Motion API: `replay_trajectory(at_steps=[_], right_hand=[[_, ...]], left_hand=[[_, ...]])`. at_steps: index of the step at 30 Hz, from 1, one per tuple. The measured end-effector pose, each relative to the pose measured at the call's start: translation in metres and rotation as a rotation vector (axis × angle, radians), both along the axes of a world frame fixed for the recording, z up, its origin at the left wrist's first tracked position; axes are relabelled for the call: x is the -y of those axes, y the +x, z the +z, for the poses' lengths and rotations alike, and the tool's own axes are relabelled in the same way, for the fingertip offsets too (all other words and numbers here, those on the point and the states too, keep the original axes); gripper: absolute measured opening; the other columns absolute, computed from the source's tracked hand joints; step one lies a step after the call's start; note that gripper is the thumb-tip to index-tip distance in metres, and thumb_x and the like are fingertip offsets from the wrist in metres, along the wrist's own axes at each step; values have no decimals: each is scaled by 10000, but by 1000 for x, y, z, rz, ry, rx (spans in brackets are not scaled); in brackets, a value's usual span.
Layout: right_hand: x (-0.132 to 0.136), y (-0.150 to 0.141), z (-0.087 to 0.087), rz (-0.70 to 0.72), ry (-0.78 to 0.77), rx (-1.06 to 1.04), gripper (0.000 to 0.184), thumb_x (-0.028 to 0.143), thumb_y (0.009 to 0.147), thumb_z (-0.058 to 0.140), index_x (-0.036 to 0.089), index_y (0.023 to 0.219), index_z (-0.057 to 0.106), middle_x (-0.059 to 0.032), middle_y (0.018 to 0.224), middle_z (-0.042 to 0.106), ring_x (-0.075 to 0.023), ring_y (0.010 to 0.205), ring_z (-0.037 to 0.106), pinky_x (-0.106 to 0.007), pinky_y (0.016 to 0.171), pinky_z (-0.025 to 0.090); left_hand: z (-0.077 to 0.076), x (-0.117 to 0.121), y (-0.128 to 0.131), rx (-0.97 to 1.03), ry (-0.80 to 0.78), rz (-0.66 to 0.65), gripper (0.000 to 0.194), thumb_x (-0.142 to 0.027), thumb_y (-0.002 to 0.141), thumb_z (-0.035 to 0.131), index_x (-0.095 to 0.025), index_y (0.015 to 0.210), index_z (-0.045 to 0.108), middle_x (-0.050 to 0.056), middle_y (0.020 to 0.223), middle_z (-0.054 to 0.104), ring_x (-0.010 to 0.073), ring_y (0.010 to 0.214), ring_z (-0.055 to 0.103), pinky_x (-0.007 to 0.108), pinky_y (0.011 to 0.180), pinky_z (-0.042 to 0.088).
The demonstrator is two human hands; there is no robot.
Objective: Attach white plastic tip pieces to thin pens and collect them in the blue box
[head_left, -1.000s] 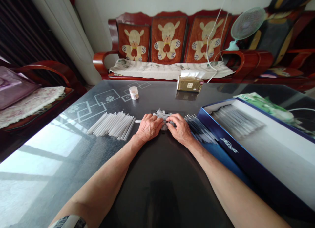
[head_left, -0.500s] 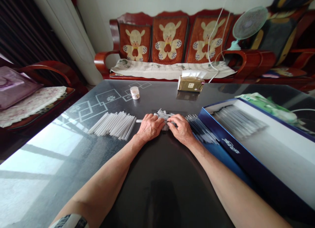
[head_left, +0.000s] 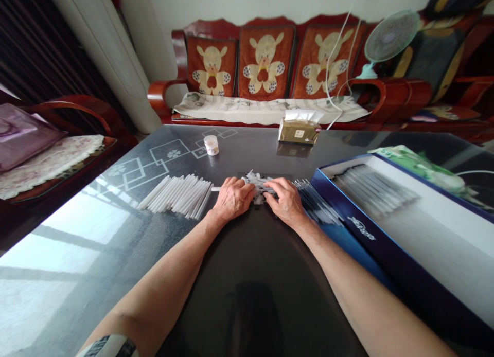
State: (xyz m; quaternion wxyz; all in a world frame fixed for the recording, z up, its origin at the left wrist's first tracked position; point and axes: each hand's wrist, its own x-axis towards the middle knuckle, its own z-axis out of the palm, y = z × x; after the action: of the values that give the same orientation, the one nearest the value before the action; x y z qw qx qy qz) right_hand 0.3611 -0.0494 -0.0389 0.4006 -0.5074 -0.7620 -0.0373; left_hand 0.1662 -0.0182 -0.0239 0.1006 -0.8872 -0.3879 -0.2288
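My left hand (head_left: 233,197) is closed around a white pen barrel (head_left: 215,189), whose end sticks out to the left past the knuckles. Opposite it, my right hand (head_left: 284,200) rests at the edge of a pile of small grey-white plastic pieces (head_left: 254,178); its thumb and forefinger are apart, and its other fingers are partly hidden. Left of my left hand lies a bundle of white pen barrels (head_left: 177,195). Thin dark pen refills (head_left: 318,205) lie side by side just right of my right hand.
A blue-edged box (head_left: 360,228) with more slender refills (head_left: 376,190) inside stands on the right. Behind it lies a green-and-white plastic package (head_left: 420,166). Farther back on the dark table (head_left: 247,274) are a small white cup-like roll (head_left: 211,145) and a tissue pack (head_left: 299,131).
My hands have drawn slightly apart, the left shifting a little to the left with the pen barrel. The gap between my right thumb and forefinger shows more plainly.
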Motion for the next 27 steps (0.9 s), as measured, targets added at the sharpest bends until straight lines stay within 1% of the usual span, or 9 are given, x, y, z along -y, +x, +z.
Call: replay_trajectory(at_steps=[5, 7, 12, 14, 16, 20, 23, 25, 27], right_hand=[[0, -2, 2, 51, 24, -39, 141, 258, 886, 569, 217, 934, 695, -56, 934, 681, -203, 906, 628, -348, 859, 478], [0, -3, 2, 54, 27, -46, 125, 266, 879, 584, 213, 887, 697, -48, 903, 689, -195, 860, 632, -339, 833, 481], [2, -3, 5, 71, 47, -104, 114, 248, 860, 585, 206, 841, 690, -41, 863, 686, -181, 818, 633, -319, 803, 486], [4, -1, 8, 53, 43, -169, 122, 244, 854, 569, 206, 810, 677, -43, 846, 680, -180, 807, 634, -310, 780, 493], [4, 1, 11, -8, 46, -259, 141, 245, 851, 544, 204, 767, 650, -48, 823, 665, -180, 794, 631, -305, 755, 498], [0, 8, 11, -133, 83, -388, 167, 241, 839, 509, 206, 702, 598, -57, 790, 642, -191, 777, 625, -318, 737, 507], [-1, 9, 9, -188, 140, -352, 135, 265, 844, 516, 201, 846, 634, -98, 930, 666, -230, 920, 631, -377, 849, 503], [2, 4, 10, -173, 173, -241, 240, 286, 848, 542, 187, 1049, 626, -139, 1131, 642, -266, 1096, 583, -429, 963, 452], [7, -4, 12, -95, 158, -93, 333, 276, 865, 544, 185, 1182, 586, -138, 1227, 616, -278, 1177, 537, -450, 1011, 409]], left_hand=[[0, 1, 2, 9, 0, -17, 401, -435, 980, 330, -222, 1006, 669, 54, 770, 595, 198, 770, 509, 341, 766, 357], [-1, 2, 3, 19, -11, -39, 402, -436, 983, 327, -227, 1085, 655, 52, 780, 606, 198, 777, 519, 340, 778, 366], [-2, 1, 4, 7, -51, -122, 380, -303, 998, 303, -249, 1254, 579, 52, 911, 639, 175, 798, 537, 313, 768, 378], [-2, 1, 3, 20, -23, -100, 379, -279, 990, 316, -264, 1268, 573, 53, 927, 636, 182, 809, 527, 320, 766, 370], [-2, 0, 2, 54, 17, -45, 366, -326, 983, 347, -275, 1252, 591, 51, 867, 622, 193, 803, 513, 335, 773, 358], [-2, -1, 0, 126, 70, 78, 366, -444, 963, 384, -261, 1050, 690, 47, 756, 582, 197, 761, 490, 352, 779, 333], [-2, -1, 1, 137, 81, 125, 380, -436, 966, 373, -253, 945, 704, 47, 730, 572, 193, 736, 477, 357, 769, 318], [-1, -1, 2, 122, 84, 119, 380, -432, 965, 370, -254, 927, 704, 46, 724, 570, 192, 735, 475, 359, 766, 313], [0, 1, 2, 105, 82, 94, 376, -431, 964, 371, -256, 935, 703, 47, 730, 571, 193, 740, 478, 361, 767, 311]])
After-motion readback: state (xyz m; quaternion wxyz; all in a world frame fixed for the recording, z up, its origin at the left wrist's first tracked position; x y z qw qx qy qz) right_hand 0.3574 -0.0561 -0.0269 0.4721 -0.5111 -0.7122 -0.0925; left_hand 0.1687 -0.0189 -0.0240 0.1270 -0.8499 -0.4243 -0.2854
